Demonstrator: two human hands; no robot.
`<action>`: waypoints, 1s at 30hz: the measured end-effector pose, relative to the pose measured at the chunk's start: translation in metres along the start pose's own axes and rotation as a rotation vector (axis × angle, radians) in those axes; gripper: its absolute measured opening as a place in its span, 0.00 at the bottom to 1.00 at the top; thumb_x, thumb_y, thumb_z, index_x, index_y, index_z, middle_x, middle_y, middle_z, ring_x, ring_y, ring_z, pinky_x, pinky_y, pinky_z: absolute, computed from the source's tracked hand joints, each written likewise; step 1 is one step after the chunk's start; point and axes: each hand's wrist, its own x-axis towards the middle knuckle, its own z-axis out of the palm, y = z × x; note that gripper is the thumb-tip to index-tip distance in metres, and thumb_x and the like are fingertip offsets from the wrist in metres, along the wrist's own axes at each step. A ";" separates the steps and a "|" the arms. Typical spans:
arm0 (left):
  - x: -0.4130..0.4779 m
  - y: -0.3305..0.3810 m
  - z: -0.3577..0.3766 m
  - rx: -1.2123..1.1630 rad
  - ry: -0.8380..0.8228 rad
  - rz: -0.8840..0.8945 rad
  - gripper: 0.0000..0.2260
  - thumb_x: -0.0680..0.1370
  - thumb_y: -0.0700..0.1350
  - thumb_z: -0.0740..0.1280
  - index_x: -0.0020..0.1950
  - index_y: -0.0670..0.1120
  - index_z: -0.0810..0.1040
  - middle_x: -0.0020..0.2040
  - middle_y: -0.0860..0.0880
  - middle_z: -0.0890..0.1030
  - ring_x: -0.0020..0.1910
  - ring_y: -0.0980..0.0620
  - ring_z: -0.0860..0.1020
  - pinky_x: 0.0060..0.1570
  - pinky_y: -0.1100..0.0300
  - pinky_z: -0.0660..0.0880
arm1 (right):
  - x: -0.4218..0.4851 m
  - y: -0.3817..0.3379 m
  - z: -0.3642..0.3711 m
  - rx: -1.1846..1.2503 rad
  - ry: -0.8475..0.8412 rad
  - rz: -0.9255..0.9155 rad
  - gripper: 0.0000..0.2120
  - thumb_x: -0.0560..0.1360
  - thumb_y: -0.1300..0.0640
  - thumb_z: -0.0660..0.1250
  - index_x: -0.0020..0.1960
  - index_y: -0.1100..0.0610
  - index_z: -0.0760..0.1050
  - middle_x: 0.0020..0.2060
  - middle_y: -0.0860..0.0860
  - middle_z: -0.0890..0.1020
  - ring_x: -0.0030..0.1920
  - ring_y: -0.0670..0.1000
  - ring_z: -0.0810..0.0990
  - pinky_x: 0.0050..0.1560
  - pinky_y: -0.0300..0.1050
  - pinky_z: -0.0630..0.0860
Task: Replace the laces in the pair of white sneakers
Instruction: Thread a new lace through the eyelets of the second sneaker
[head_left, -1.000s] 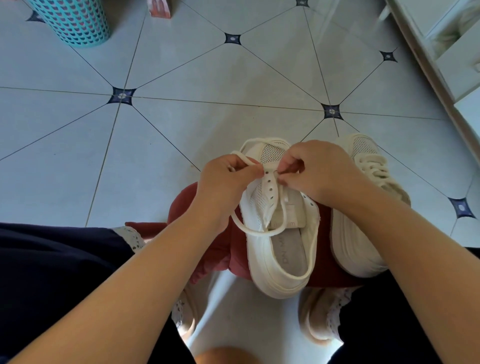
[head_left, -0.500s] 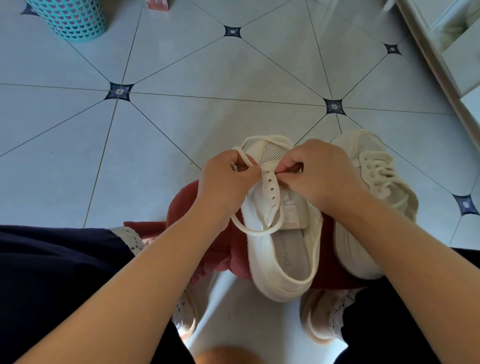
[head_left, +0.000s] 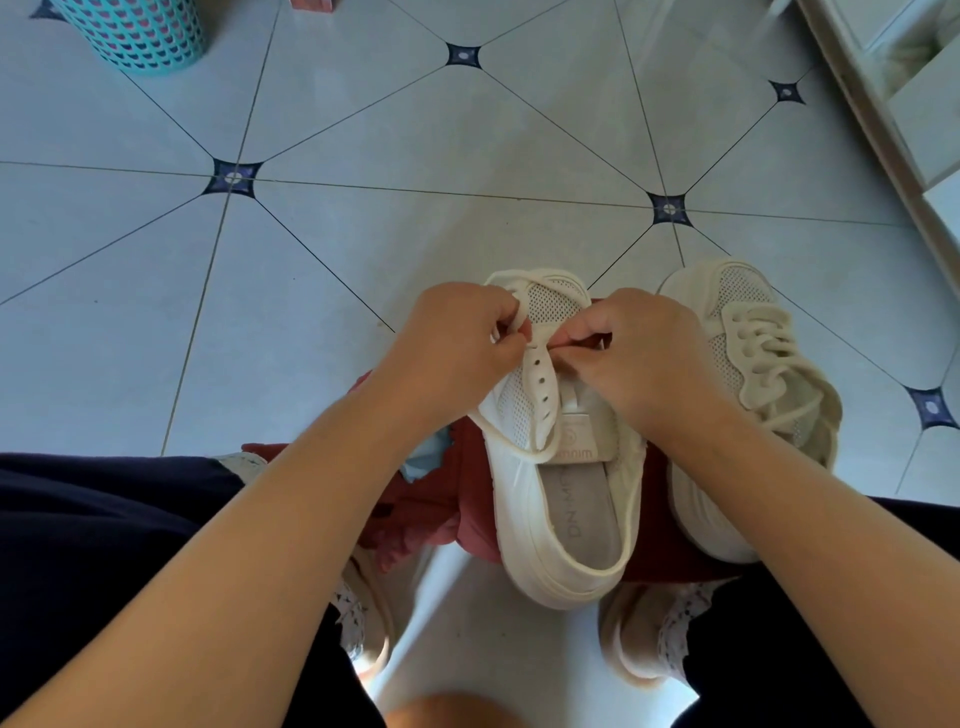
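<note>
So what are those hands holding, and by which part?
The left hand pinches the white lace beside the middle sneaker's front eyelets. The right hand pinches at the same spot, likely the lace's end, though its fingers hide it.

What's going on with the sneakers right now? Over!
Both busy: left hand and right hand pinching the lace at toe-end eyelets. Laces: centre sneaker barely started, right sneaker fully laced. Nothing in the way.

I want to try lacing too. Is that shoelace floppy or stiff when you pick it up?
Probably floppy: the lace sags in a loose loop across the sneaker. Likely light too, since the left hand holds it with a fingertip pinch.
</note>
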 end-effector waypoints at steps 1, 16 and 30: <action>0.001 0.000 -0.001 0.014 -0.011 0.018 0.09 0.76 0.43 0.64 0.45 0.40 0.81 0.36 0.46 0.77 0.33 0.53 0.70 0.36 0.70 0.63 | 0.000 -0.001 0.000 0.026 0.011 -0.002 0.02 0.69 0.53 0.71 0.40 0.47 0.83 0.34 0.39 0.77 0.35 0.34 0.73 0.39 0.20 0.64; 0.004 0.001 -0.005 0.017 -0.042 -0.011 0.08 0.75 0.43 0.66 0.35 0.47 0.75 0.27 0.55 0.68 0.27 0.60 0.68 0.31 0.74 0.64 | -0.004 -0.002 0.006 0.107 -0.009 0.037 0.02 0.70 0.53 0.71 0.40 0.48 0.82 0.34 0.41 0.78 0.38 0.38 0.76 0.37 0.28 0.68; 0.017 0.010 -0.019 0.275 -0.241 0.205 0.10 0.77 0.44 0.62 0.35 0.46 0.70 0.29 0.53 0.65 0.28 0.57 0.63 0.35 0.62 0.60 | -0.010 -0.003 0.019 0.116 0.110 -0.001 0.04 0.71 0.56 0.70 0.40 0.53 0.83 0.37 0.49 0.81 0.41 0.49 0.77 0.46 0.51 0.74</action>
